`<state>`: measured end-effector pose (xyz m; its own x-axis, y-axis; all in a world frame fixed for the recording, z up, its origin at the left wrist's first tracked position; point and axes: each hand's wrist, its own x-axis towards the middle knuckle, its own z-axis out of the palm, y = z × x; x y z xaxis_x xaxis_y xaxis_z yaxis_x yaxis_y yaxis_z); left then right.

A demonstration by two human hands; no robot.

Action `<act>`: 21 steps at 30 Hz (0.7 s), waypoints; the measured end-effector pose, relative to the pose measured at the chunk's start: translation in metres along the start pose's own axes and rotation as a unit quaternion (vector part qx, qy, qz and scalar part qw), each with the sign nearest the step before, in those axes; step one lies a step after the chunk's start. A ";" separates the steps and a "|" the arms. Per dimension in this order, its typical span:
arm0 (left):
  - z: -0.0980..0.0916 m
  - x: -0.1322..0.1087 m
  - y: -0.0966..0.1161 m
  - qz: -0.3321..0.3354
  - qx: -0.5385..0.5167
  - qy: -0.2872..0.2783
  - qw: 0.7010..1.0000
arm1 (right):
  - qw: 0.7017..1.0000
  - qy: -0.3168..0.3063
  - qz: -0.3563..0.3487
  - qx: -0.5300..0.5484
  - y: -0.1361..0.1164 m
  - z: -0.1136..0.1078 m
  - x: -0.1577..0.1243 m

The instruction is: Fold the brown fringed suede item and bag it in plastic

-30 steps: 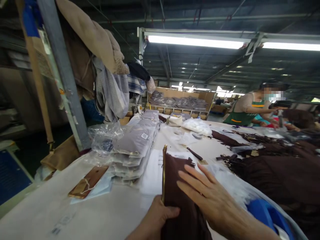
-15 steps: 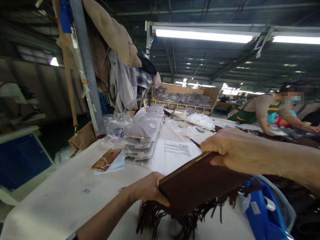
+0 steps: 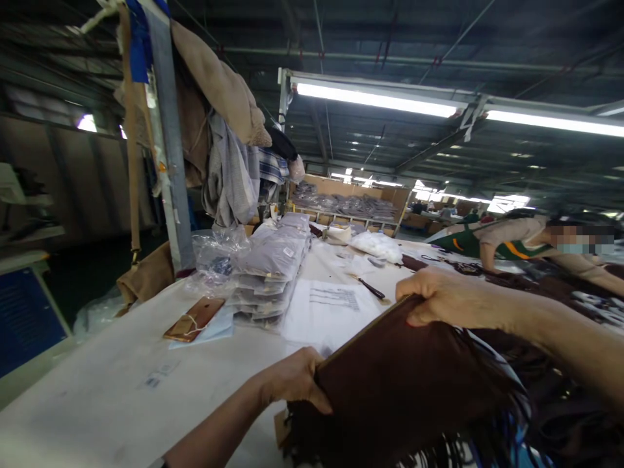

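Note:
A dark brown fringed bag [image 3: 409, 383] with a gold zip edge is held up above the white table [image 3: 107, 390]. My left hand [image 3: 292, 380] grips its near left corner. My right hand [image 3: 443, 299] grips its far upper corner. The fringe hangs down below the bag at the lower edge of the view. A white printed sheet [image 3: 329, 312] lies on the table just beyond the bag.
A stack of grey bagged items [image 3: 273, 266] sits mid-table, with a phone in a brown case [image 3: 194, 318] to its left and a dark pen-like tool [image 3: 370, 288] behind the sheet. Clothes hang on a post [image 3: 168, 130] at left. A co-worker [image 3: 517, 237] bends over brown goods at right.
Both hands lifted the brown bag off the table and tipped it from upright to a slanted, flatter hold. Its fringe now hangs free, and the co-worker has bent lower.

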<state>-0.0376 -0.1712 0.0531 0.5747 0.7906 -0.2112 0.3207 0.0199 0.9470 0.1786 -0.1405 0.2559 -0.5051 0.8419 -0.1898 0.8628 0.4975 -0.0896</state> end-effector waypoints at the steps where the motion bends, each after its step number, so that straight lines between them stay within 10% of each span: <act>1: -0.001 0.001 0.003 -0.006 0.037 0.000 0.999 | 1.000 -0.009 0.006 0.007 0.008 0.004 -0.002; 13: -0.031 0.025 0.093 -0.069 0.451 -0.005 0.890 | 0.994 -0.083 0.004 0.071 0.066 0.121 -0.005; 21: -0.044 0.030 0.095 -0.130 0.504 -0.150 0.840 | 0.982 -0.133 0.020 0.130 0.080 0.126 0.010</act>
<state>-0.0232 -0.1192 0.1471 0.5026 0.6464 -0.5741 0.8524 -0.4812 0.2044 0.2454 -0.1189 0.1233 -0.4773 0.7587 -0.4433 0.8753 0.3659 -0.3162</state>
